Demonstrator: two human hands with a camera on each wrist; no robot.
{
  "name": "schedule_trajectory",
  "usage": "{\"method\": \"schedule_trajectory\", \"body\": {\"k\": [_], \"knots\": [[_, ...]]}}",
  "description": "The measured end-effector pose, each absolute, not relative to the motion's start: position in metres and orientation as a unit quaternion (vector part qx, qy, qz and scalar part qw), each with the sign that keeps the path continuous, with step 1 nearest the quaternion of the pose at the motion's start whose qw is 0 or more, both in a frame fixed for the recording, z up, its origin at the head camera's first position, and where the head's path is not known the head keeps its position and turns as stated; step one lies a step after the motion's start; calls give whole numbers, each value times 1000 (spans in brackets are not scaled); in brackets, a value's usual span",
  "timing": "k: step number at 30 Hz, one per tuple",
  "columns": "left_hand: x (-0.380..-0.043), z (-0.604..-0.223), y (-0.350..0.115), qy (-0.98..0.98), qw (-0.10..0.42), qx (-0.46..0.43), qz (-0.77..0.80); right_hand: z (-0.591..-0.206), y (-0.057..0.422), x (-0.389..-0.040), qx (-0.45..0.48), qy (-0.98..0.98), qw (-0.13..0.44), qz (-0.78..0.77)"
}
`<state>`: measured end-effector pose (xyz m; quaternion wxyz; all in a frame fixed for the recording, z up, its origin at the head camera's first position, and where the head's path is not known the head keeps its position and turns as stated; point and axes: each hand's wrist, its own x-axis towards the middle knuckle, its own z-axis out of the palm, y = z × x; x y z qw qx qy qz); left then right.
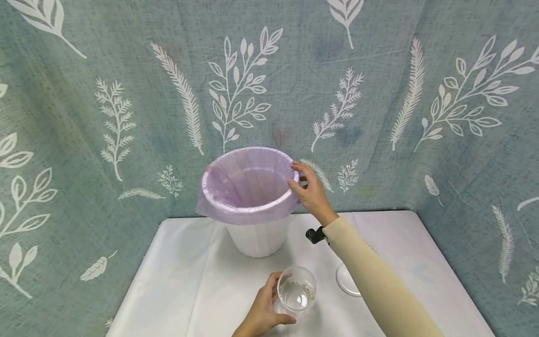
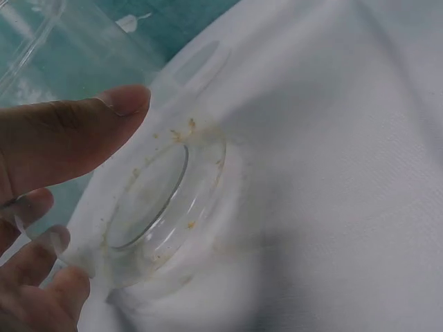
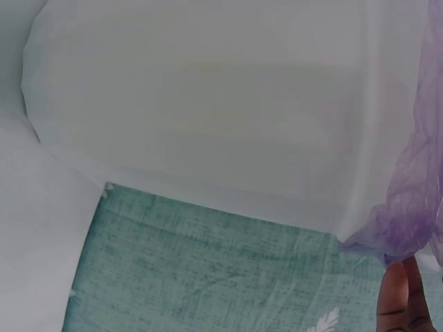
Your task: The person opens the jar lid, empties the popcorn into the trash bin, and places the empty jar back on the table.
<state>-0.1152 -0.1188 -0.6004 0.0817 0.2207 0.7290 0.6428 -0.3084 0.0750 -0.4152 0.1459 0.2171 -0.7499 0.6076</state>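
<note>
A white trash bin (image 1: 257, 238) stands on the table, lined with a thin purple trash bag (image 1: 248, 215) folded out over its rim. My right hand (image 1: 311, 192) grips the bin's right rim through the bag. In the right wrist view, fingertips (image 3: 394, 294) show beside bunched bag film (image 3: 408, 225) below the rim. My left hand (image 1: 262, 309) holds a clear round jar (image 1: 297, 290) in front of the bin, fingers on its far left side and thumb near its front. Small yellowish-brown crumbs (image 2: 192, 225) cling around the jar's bottom in the left wrist view.
A clear round lid (image 1: 347, 280) lies on the table right of the jar, partly hidden by my right sleeve (image 1: 375, 276). White cloth covers the table (image 1: 177, 271). Green leaf-patterned curtains (image 1: 269, 93) enclose its back and sides.
</note>
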Motion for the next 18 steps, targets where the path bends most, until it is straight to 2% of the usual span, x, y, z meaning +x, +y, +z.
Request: {"method": "schedule_trajectory", "body": {"k": [10, 18], "knots": [[-115, -613, -116, 728, 100, 203, 647, -413, 75, -307, 214, -758, 139, 600], [-112, -618, -113, 753, 89, 216, 616, -416, 75, -307, 214, -759, 140, 599]]}}
